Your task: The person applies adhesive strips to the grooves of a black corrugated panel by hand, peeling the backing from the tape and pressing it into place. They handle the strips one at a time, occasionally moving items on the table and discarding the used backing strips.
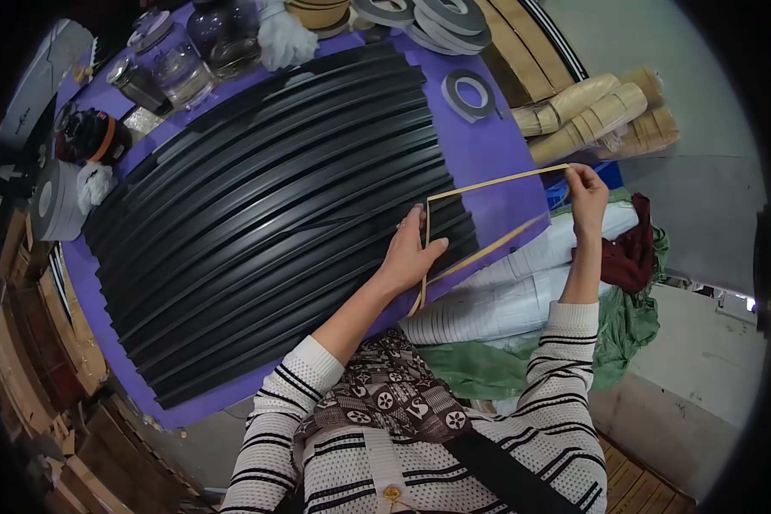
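Long black ribbed strips (pixel 274 227) lie side by side across a purple tabletop (pixel 497 184). My left hand (pixel 409 255) rests near their right ends, fingers stretched forward and thumb apart. A narrow yellow strip (pixel 497 180), like tape or its backing, bends sharply by the left fingertips. From that bend one length runs right, and another drops past the left thumb toward the table's front edge. My right hand (pixel 588 195) is raised beyond the table's right side, pinching the strip's end and holding it taut. A further loop of the yellow strip slants below, between the two hands.
Grey tape rolls (pixel 469 94) and a stack of more (pixel 445 26) sit at the back right. Jars (pixel 176 68), a white glove (pixel 284 36) and a black-orange container (pixel 94 135) line the back left. Wrapped rolls (pixel 582 107) and white bundles (pixel 497 300) are at the right.
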A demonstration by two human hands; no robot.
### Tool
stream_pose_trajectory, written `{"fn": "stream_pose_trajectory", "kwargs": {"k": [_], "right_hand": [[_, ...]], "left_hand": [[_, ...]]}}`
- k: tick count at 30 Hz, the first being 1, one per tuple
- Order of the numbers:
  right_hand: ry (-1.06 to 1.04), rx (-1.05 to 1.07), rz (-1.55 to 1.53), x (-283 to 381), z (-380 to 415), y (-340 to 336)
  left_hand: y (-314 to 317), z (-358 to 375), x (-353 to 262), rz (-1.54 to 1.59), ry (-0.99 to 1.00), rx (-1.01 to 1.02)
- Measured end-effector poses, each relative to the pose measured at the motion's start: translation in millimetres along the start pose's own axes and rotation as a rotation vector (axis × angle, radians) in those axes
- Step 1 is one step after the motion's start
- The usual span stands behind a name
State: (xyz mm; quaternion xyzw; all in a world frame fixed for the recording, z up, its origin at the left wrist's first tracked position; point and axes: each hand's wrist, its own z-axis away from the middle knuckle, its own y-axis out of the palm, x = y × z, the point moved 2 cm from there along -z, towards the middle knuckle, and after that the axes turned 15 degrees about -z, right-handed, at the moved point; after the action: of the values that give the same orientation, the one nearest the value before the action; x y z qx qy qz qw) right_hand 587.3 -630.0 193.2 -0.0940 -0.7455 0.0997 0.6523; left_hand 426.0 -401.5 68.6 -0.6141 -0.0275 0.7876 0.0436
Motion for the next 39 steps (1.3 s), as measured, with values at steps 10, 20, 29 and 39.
{"fn": "stream_pose_trajectory", "kwargs": {"k": [10,20,29,39], "right_hand": [[-0.423,0.146,1.057,6,-68,-96],[-0.039,1.170,0.499,-36,0,126],[0.363,0.585,-0.060,-114,-2,132],[0.185,0.520,0.196,-127,-15,147]], "left_hand": [[68,-51,-54,-0.107,0.058,-0.060],[50,-38,-30,-0.326,0.289,-0.155],[-157,74,73,-1.009,-0.037,-0.859],[-171,77,87,-0.776,-0.117,-0.885]]}}
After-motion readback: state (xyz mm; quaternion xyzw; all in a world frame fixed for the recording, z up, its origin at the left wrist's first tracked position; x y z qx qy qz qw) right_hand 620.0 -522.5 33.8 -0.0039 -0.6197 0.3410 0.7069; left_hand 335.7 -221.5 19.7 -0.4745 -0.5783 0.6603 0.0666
